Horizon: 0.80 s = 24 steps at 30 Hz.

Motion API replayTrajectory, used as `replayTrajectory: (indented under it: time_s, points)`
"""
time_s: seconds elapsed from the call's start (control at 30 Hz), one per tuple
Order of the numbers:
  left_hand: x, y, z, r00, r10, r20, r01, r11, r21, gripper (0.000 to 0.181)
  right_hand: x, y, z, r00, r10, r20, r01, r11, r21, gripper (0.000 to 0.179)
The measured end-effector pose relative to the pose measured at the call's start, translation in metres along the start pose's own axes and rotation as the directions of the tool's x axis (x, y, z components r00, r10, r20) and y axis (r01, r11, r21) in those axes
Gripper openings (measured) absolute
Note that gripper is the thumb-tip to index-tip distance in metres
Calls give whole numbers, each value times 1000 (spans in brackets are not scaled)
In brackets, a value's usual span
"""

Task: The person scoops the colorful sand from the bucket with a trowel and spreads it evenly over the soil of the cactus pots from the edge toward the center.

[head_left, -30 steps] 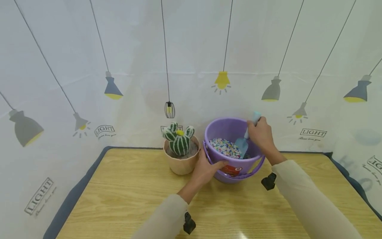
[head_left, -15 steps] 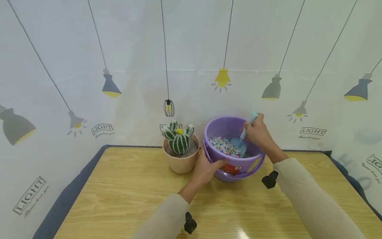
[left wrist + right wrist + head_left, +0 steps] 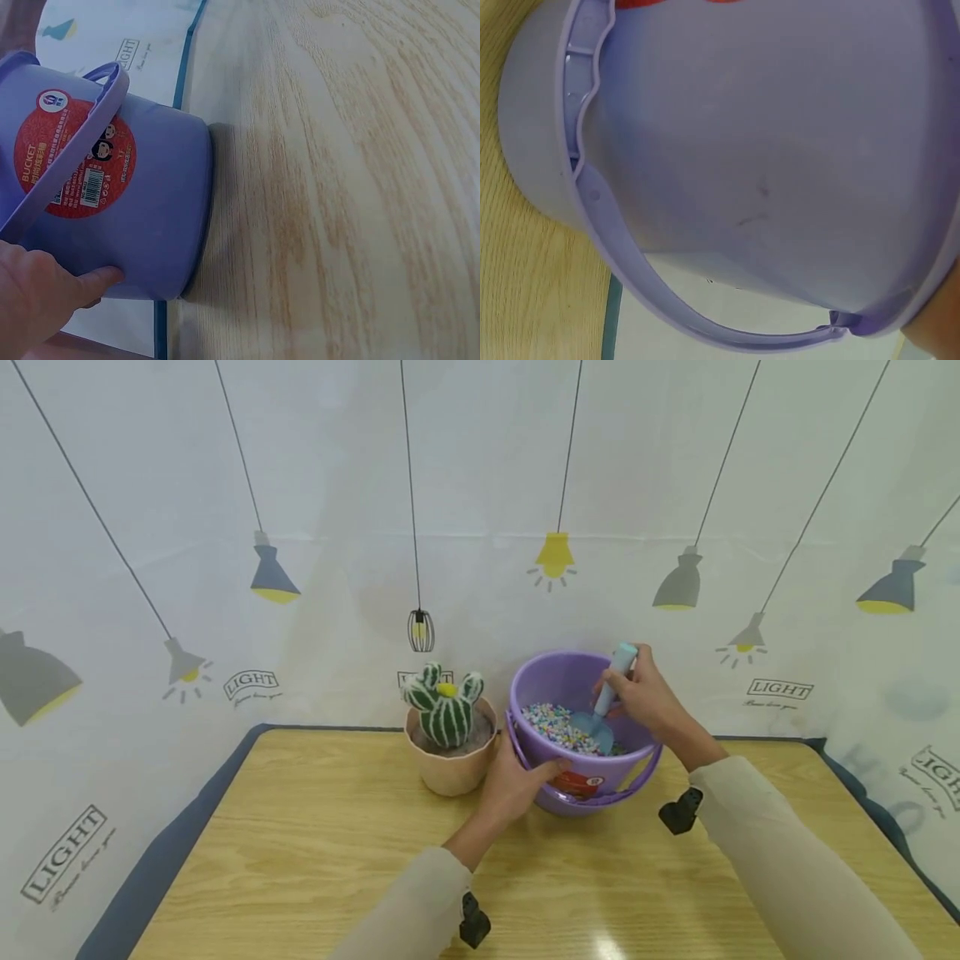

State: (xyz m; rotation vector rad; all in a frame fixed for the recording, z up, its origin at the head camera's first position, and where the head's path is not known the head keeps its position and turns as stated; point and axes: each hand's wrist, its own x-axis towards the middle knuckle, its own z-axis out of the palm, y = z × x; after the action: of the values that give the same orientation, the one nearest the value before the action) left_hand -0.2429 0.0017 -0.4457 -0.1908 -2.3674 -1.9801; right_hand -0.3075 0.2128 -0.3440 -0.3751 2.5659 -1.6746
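Observation:
A purple bucket (image 3: 618, 768) stands at the back of the table in the head view, its handle hanging down in front. Small multicoloured pellets (image 3: 551, 725) lie inside it. My right hand (image 3: 651, 697) grips the light blue handle of a small shovel (image 3: 609, 689), whose blade dips into the pellets. My left hand (image 3: 512, 787) holds the bucket's left side, thumb on the front wall. The left wrist view shows that thumb (image 3: 97, 283) below the red label (image 3: 75, 154). In the right wrist view the bucket wall (image 3: 765, 150) fills most of the picture; the shovel is hidden there.
A knitted cactus (image 3: 447, 720) in a beige pot (image 3: 448, 772) stands just left of the bucket, close to my left hand. The wooden table (image 3: 322, 827) ends at a cloth backdrop (image 3: 480, 493) printed with lamps, right behind the bucket.
My right hand has tilted the shovel handle and shifted it left, with the blade moving left into the pellets. The left hand keeps its hold on the bucket. The head view drifts slightly.

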Motion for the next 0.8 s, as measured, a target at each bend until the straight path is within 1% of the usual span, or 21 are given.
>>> replayTrajectory:
  time_s: [0.17, 0.43, 0.6, 0.67, 0.8]
  points:
    - [-1, 1, -1, 1000, 2, 0, -2, 1000, -10, 111, 0, 0, -2, 999, -28, 37, 26, 998, 59, 49]
    - [0, 0, 0, 1000, 27, -5, -27, 1000, 0, 109, 0, 1, -3, 998, -56, 21, 52, 986, 160, 45]
    - [-2, -2, 4, 999, 30, 14, -30, 1000, -1, 112, -3, 2, -6, 1000, -29, -2, 28, 971, 239, 47]
    - [-2, -1, 4, 999, 30, 21, -29, 999, -16, 113, -3, 2, -7, 1000, -14, -2, 14, 965, 263, 48]
    - [-2, 2, 0, 1000, 19, 3, -19, 999, -26, 112, 3, 1, -5, 1000, -7, 9, 4, 958, 287, 48]
